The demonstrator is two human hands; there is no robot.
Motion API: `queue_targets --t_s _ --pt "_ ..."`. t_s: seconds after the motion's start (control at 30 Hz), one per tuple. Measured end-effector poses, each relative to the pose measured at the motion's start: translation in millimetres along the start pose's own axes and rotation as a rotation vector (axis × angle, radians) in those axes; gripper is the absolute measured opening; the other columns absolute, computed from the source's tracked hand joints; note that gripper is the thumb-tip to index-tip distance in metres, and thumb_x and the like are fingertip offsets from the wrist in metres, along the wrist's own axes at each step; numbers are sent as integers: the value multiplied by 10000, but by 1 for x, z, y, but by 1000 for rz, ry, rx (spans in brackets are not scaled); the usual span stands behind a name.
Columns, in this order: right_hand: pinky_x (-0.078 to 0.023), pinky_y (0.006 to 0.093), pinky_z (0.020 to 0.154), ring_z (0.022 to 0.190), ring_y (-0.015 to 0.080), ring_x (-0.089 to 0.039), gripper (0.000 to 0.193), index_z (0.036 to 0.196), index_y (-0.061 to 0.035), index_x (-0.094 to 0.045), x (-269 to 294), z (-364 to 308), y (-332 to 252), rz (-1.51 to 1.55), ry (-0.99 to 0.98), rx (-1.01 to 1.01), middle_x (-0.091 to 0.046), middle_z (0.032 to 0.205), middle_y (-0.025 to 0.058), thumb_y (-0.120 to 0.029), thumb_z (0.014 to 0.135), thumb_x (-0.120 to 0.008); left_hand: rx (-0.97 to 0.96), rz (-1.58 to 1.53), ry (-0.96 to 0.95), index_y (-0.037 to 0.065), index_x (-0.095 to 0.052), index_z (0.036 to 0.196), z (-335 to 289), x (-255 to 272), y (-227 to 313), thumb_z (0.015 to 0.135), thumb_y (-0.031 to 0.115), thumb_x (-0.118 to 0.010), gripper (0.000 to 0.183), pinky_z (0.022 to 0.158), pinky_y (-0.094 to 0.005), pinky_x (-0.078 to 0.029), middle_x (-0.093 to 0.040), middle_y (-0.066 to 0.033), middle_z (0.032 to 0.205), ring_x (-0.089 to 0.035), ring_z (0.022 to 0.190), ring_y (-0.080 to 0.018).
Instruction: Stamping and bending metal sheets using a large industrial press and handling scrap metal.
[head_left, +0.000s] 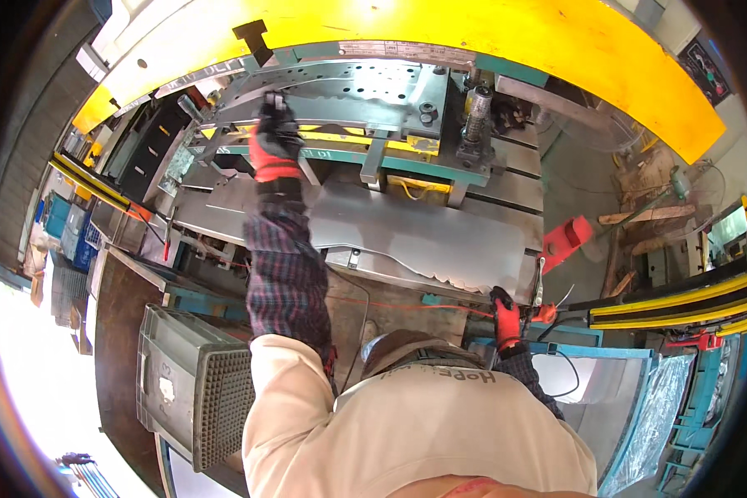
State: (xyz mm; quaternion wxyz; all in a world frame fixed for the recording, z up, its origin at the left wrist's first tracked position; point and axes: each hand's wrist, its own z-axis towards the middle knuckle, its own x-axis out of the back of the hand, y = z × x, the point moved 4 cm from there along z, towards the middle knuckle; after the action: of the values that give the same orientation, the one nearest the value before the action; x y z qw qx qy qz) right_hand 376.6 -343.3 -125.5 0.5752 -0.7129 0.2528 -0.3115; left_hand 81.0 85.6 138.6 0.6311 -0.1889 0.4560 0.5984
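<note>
My left hand (277, 137), in a red and black glove, reaches forward to the near left edge of a perforated steel die plate (340, 106). Its dark fingers look curled around something small that I cannot make out. A wide grey metal sheet (423, 236) with a wavy near edge lies flat on the press bed, closer to me than the die. At that sheet's near right corner is my right hand (506, 315), gloved in red and black, its fingers closed on the edge.
A yellow press beam (473, 29) arches over the die. To the right of the die rises a guide post with a spring (476, 120). A grey plastic crate (195, 386) stands at my left. Yellow-striped bars (672, 305) and a red bracket (566, 241) are on the right.
</note>
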Motion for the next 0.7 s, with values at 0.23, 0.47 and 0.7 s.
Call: queue_targets --t_s 0.23,0.47,0.7 --pt "-400 233 613 696 134 -518 237 907 -15 -532 -15 -18 0 -72 -91 -253 -566 811 74 -130 700 -529 202 389 -74 -18 -445 990 -11 -85 99 746 123 -424 283 486 -170 -391 -506 -47 710 -457 563 -75" --pt "-375 220 477 595 100 -501 202 894 -52 -549 -54 -12 36 8 -375 -343 -570 761 18 -145 718 -516 51 950 -40 -37 -479 961 -65 -246 177 728 74 -420 265 654 -262 -410 -528 -75 883 -512 719 -164" --pt "-392 265 577 671 161 -513 293 885 -17 -531 -95 -9 27 -127 -545 -61 -558 749 75 -225 681 -557 -223 1756 324 -14 -460 1016 -151 -343 247 667 116 -500 374 507 -153 -375 -515 -73 973 -469 586 -73"
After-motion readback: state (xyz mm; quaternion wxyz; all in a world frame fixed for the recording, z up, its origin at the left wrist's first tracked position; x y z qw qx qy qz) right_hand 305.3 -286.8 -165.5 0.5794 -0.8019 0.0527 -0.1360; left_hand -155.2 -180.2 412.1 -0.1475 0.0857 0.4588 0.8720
